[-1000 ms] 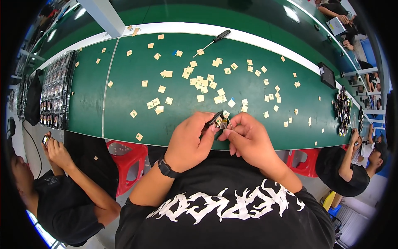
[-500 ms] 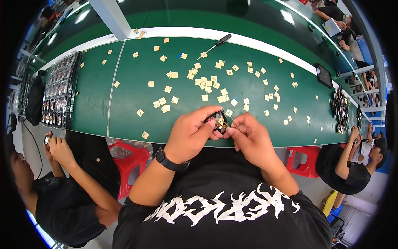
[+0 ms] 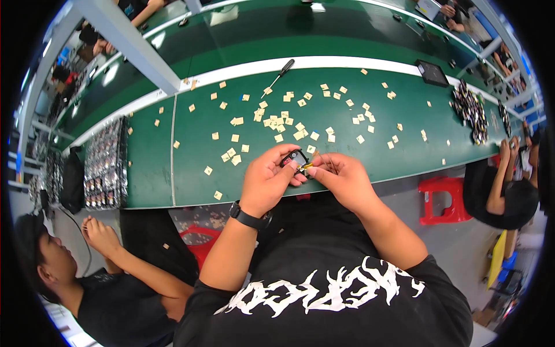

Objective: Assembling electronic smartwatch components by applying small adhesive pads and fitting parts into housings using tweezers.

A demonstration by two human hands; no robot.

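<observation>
My left hand [image 3: 270,176] grips a small black-framed electronic device [image 3: 293,157] just above the table's near edge, its grey inner face turned up. A wristwatch with a black strap [image 3: 250,218] is on my left wrist. From the right, my right hand [image 3: 340,176] pinches at a small yellow strip [image 3: 308,166] by the device's edge, thumb and forefinger together. Something thin and brownish stands up beside those fingers, too small to name. Small cream square stickers [image 3: 278,121] lie scattered over the green table [image 3: 191,173] beyond my hands.
A black-handled screwdriver [image 3: 280,75] lies far back. On the left are a tray of small devices [image 3: 107,165] and a black bag [image 3: 72,179]; at the right, a pile of small dark parts [image 3: 469,113] and a black tray [image 3: 432,73]. Seated people flank me, near red stools [image 3: 442,199].
The view has shifted and turned. The yellow strip now shows at the device's edge by my right fingertips. The person at left has lowered their hands and the small device they held is no longer visible.
</observation>
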